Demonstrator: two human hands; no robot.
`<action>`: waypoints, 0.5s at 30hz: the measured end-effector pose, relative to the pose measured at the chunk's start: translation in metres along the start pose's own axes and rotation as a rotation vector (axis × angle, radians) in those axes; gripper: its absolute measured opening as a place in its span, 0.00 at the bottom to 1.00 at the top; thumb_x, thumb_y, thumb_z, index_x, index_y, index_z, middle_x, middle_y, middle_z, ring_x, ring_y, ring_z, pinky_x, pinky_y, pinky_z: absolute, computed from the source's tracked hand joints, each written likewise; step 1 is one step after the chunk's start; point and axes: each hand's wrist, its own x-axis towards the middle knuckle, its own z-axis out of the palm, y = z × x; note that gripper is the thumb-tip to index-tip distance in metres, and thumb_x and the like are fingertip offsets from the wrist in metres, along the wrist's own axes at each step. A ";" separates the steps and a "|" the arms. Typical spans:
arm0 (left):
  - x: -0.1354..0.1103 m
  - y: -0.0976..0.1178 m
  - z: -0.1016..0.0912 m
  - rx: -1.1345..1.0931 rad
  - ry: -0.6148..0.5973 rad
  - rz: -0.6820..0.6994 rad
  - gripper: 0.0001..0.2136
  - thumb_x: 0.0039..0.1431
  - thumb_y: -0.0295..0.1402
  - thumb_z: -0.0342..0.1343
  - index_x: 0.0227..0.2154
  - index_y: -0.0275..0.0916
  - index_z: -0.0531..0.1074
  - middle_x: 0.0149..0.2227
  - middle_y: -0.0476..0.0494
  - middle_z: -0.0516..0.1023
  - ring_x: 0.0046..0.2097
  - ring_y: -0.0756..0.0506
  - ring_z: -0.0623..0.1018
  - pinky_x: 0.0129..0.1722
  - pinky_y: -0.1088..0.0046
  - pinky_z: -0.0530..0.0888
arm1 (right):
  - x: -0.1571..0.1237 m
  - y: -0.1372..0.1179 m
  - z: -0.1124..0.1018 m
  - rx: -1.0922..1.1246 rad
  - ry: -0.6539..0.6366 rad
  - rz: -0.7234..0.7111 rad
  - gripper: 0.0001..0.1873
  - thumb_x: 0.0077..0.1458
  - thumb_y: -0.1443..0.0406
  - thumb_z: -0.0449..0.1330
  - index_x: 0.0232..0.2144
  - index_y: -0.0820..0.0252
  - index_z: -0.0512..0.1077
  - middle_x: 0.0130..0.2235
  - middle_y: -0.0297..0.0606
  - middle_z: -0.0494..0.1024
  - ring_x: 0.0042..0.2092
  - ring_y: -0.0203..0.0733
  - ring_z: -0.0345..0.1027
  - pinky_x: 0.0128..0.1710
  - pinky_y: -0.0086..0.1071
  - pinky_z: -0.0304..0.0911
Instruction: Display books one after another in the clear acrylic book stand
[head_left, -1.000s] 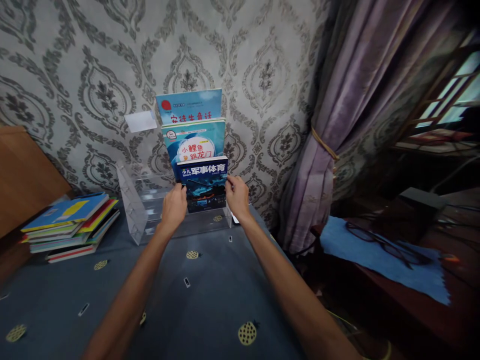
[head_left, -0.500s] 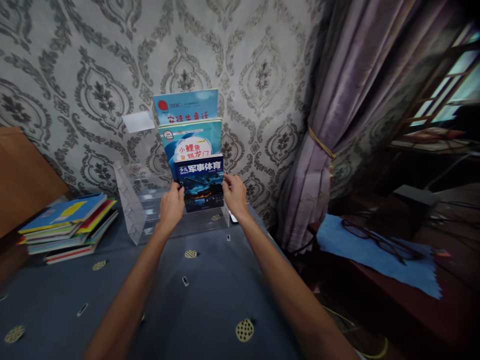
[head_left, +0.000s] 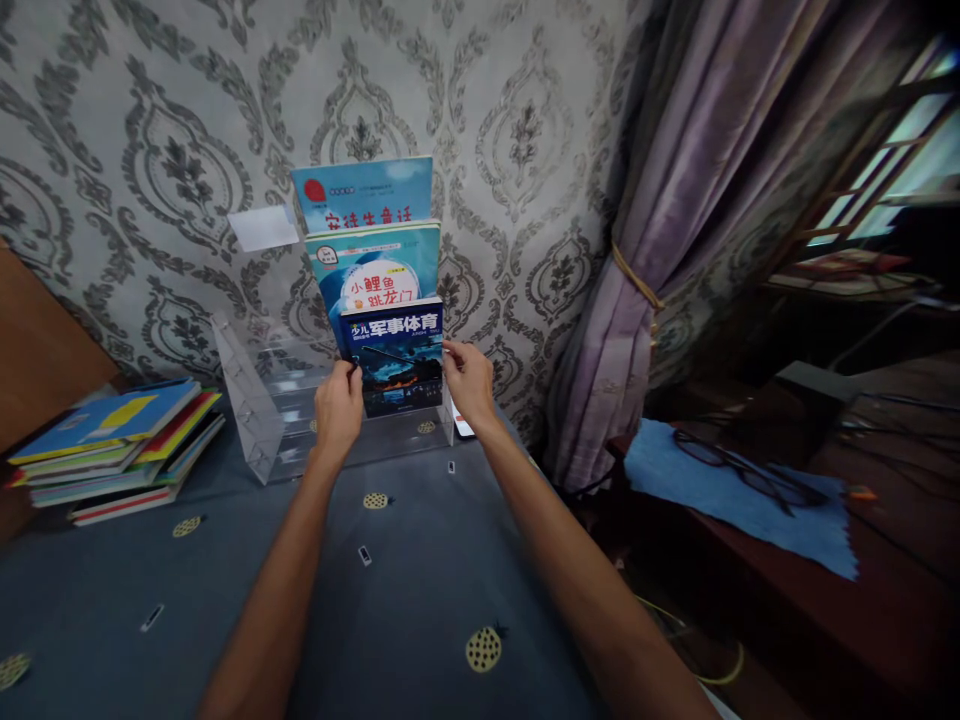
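A dark blue book stands at the front right of a clear acrylic book rack. My left hand is closed on its left edge, and my right hand pinches the right edge between thumb and fingers. Behind it, a light blue book leans in the rack, partly covered by the dark one. Higher up at the back stands another blue book with red lettering; its lower part is hidden.
Several books lie in a stack on the left of the dark tablecloth. A phone lies by the rack's right side. To the right hang purple curtains, and glasses rest on a blue cloth.
The view has shifted slightly, so most things appear a little further left and higher. Both hands keep hold of the dark blue book, which stays at the front of the rack.
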 end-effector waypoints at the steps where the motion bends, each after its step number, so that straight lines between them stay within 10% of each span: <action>1: -0.001 -0.001 0.001 -0.012 0.007 0.001 0.12 0.68 0.35 0.44 0.40 0.38 0.72 0.35 0.38 0.80 0.38 0.40 0.79 0.38 0.68 0.67 | 0.001 0.000 -0.001 0.023 -0.010 0.011 0.17 0.57 0.67 0.54 0.43 0.59 0.80 0.41 0.43 0.83 0.43 0.48 0.76 0.47 0.42 0.69; 15: -0.002 -0.002 -0.002 -0.119 0.009 0.015 0.11 0.68 0.35 0.45 0.41 0.37 0.72 0.34 0.40 0.79 0.37 0.41 0.78 0.39 0.67 0.69 | 0.006 -0.013 -0.018 0.116 -0.055 0.090 0.17 0.54 0.66 0.53 0.40 0.61 0.79 0.30 0.38 0.80 0.31 0.43 0.74 0.35 0.36 0.69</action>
